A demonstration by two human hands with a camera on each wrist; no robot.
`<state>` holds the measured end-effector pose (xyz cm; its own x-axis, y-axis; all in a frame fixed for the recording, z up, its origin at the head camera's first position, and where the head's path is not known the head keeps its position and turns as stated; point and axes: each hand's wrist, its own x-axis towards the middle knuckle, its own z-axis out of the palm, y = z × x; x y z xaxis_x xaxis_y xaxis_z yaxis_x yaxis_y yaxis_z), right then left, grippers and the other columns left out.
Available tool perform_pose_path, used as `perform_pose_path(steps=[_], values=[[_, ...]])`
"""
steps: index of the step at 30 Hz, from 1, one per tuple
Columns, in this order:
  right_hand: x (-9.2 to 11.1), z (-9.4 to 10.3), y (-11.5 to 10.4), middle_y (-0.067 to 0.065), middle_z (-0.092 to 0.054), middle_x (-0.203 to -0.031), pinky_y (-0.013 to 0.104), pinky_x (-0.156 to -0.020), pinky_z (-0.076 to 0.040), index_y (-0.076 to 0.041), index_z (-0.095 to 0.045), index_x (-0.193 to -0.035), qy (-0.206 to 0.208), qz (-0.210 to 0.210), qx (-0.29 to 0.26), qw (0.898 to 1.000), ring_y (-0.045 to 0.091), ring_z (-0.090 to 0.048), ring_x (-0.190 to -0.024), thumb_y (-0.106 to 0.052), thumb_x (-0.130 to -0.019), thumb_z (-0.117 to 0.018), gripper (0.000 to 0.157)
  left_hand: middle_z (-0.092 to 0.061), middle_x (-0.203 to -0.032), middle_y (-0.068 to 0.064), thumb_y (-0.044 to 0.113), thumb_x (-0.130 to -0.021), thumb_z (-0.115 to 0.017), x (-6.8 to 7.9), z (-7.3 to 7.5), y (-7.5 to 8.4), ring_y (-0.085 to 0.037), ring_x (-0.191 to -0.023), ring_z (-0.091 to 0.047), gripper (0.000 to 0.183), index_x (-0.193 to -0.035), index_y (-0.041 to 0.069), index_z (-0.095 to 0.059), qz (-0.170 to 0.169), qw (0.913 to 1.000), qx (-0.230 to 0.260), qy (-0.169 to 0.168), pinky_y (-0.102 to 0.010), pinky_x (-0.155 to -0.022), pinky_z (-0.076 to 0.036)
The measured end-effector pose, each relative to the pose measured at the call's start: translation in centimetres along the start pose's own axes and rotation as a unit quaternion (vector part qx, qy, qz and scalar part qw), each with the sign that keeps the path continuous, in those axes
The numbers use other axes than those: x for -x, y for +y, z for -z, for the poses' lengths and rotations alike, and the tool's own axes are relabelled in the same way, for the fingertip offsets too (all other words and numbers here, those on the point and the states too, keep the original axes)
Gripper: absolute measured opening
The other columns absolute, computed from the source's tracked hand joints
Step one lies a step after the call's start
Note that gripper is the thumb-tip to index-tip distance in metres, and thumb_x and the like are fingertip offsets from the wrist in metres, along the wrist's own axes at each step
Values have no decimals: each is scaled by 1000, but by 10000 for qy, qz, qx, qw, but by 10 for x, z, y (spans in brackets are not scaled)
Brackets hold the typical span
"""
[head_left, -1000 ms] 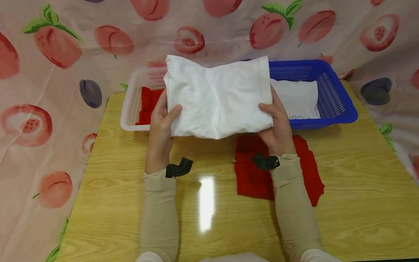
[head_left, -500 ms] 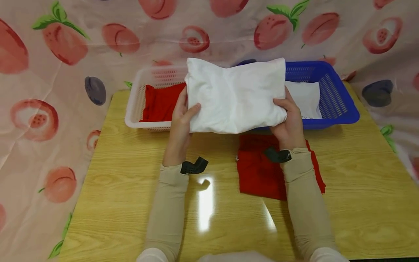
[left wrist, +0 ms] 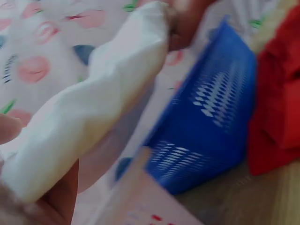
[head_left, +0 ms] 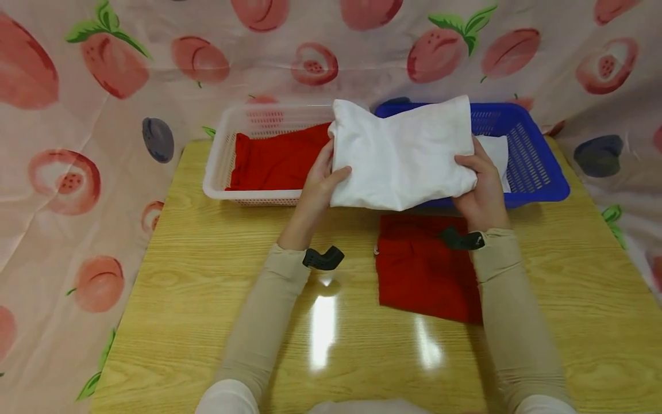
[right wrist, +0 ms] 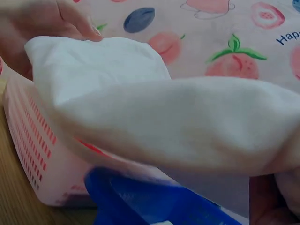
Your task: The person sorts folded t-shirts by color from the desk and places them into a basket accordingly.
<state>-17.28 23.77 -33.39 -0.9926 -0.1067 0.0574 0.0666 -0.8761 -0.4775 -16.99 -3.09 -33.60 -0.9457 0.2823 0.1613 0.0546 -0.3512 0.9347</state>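
Okay, white folded cloth (head_left: 400, 152) is up in the air, clear of the table (head_left: 191, 287), held between both hands. Vertical crease down its middle, top edge dips there. In the head view it covers the spot where the two baskets meet.

Left hand (head_left: 318, 187) grips the left edge, thumb on the near face. Right hand (head_left: 483, 190) grips the right edge the same way.

Behind it, left: whitish basket (head_left: 264, 195), red cloth (head_left: 279, 158) inside. Right: blue basket (head_left: 548, 194), white piece (head_left: 496, 152) inside, partly hidden by the right hand and the held cloth.

Second red item (head_left: 424, 264) lies flat on the table, in front of the blue basket; right forearm crosses over its right side. Small white bit at its left edge, too small to identify.

Beige sleeves (head_left: 269, 310) on both forearms, black bracket at each wrist. Peach-print curtain (head_left: 258, 69) hangs behind everything.
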Motion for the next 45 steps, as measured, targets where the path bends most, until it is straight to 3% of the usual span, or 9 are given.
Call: perform_pose_path(steps=[4, 10, 17, 23, 28, 36, 39, 43, 45], values=[[-3, 8, -11, 7, -34, -137, 36, -94, -35, -11, -38, -135, 31, -94, 167, 9998, 24, -33, -121, 12, -88, -31, 53, -28, -140, -7, -2, -88, -45, -2, -14, 2, -22, -115, -40, 64, -142, 9, -12, 237, 9987, -358, -288, -34, -95, -37], [-5, 19, -25, 1, -31, -140, 34, -99, -30, -13, -39, -133, 247, -196, -181, 9993, 20, -29, -126, 13, -88, -29, 53, -25, -143, -3, -1, -88, -46, -11, -24, -1, -18, -117, -38, 67, -143, 11, -10, 581, 9949, -740, -351, -32, -95, -36], [-12, 31, -38, -1, -33, -138, 33, -100, -29, -16, -41, -132, 469, -114, -244, 9985, 18, -31, -125, 13, -87, -31, 55, -25, -140, -3, -3, -87, -47, -25, -35, -4, -14, -120, -34, 69, -143, 13, -10, 679, 9928, -793, -584, -31, -97, -35], [-17, 41, -46, -2, -35, -138, 33, -101, -29, -14, -42, -132, 450, 123, -279, 9985, 19, -33, -125, 14, -86, -30, 55, -9, -146, 5, -1, -88, -47, -36, -40, -8, -8, -127, -23, 72, -144, 14, -5, 929, 9901, -743, -743, -28, -98, -33], [-21, 49, -51, -1, -37, -136, 35, -99, -32, -12, -43, -130, 616, 439, -110, 9971, 21, -35, -123, 16, -84, -31, 55, -14, -146, 2, 2, -89, -48, -43, -44, -10, -9, -126, -27, 71, -144, 16, -6, 1171, 9860, -838, -847, -26, -96, -35], [-27, 56, -61, 2, -37, -137, 38, -97, -34, -12, -43, -131, 479, 406, -114, 9980, 22, -36, -123, 16, -85, -29, 56, -13, -147, 1, 3, -88, -49, -53, -48, -13, -10, -127, -26, 74, -144, 17, -3, 1293, 9800, -1198, -920, -26, -97, -33], [-28, 58, -65, 2, -36, -138, 39, -97, -34, -12, -42, -132, 319, 366, -151, 9987, 23, -36, -123, 16, -85, -26, 56, -13, -147, -1, 5, -89, -49, -56, -49, -14, -11, -128, -25, 74, -144, 16, -1, 1419, 9714, -1676, -905, -25, -98, -32], [-31, 61, -70, 2, -35, -139, 39, -98, -32, -11, -42, -133, 161, 355, -161, 9991, 23, -35, -125, 17, -85, -24, 58, -8, -148, 1, 7, -89, -51, -59, -51, -13, -10, -130, -21, 76, -144, 15, 1, 1519, 9533, -2417, -984, -23, -99, -30], [-32, 63, -73, 3, -35, -139, 38, -99, -32, -10, -42, -133, 137, 370, -88, 9992, 22, -34, -125, 17, -85, -24, 58, -6, -148, 1, 6, -89, -51, -60, -52, -13, -10, -131, -20, 77, -144, 15, 2, 1524, 9499, -2531, -1018, -23, -99, -30]])
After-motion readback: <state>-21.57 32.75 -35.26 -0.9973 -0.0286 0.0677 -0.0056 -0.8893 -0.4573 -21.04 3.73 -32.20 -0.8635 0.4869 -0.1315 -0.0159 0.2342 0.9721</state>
